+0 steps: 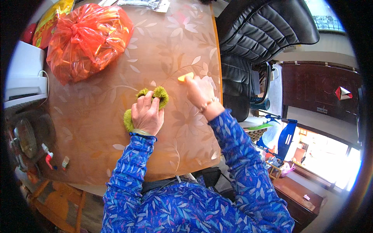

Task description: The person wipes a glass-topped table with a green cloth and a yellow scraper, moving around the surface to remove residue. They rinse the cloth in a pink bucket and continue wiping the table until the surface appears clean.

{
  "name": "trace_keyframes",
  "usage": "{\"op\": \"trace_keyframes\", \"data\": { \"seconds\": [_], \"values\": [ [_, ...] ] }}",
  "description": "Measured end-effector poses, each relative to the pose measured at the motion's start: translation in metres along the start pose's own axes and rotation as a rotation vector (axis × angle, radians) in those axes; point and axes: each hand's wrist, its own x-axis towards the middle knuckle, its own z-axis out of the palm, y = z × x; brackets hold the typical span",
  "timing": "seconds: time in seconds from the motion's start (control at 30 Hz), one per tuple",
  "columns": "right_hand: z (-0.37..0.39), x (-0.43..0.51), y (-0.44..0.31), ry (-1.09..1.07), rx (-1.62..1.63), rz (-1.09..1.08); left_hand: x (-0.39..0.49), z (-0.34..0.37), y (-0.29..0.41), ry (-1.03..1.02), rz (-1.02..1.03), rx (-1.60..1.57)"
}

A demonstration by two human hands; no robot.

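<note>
My left hand point(147, 115) rests on the tabletop over a fuzzy olive-green plush piece point(160, 94), its fingers curled onto it. Green pile sticks out beyond the fingertips and beside the wrist; the palm hides the middle, so its full shape cannot be told. To the right, my right hand point(200, 91) pinches a small flat yellow-orange object point(186, 77) between thumb and fingers. Its exact kind is unclear. Both hands are over a brown table point(96, 139) with a clear, flower-patterned cover, and a gap separates them.
A knotted red plastic bag point(90, 40) full of shiny packets sits at the far left. Near the left edge are a white appliance point(26, 72), a red-and-white bottle point(48, 157) and a glass-lidded pan point(25, 137). A black padded chair point(237, 84) stands against the table's right edge.
</note>
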Motion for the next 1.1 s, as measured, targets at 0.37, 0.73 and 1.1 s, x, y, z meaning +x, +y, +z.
{"op": "trace_keyframes", "data": {
  "seconds": [0.37, 0.73, 1.1],
  "values": [
    [0.017, 0.008, 0.008, 0.132, -0.023, -0.067, 0.002, 0.001, 0.000, 0.038, 0.036, 0.037],
    [0.009, 0.011, -0.010, 0.183, 0.027, -0.014, 0.001, 0.001, 0.001, 0.030, 0.040, 0.032],
    [0.024, 0.016, -0.015, 0.212, 0.032, 0.009, 0.000, 0.001, 0.004, 0.024, 0.037, 0.027]
  ]
}}
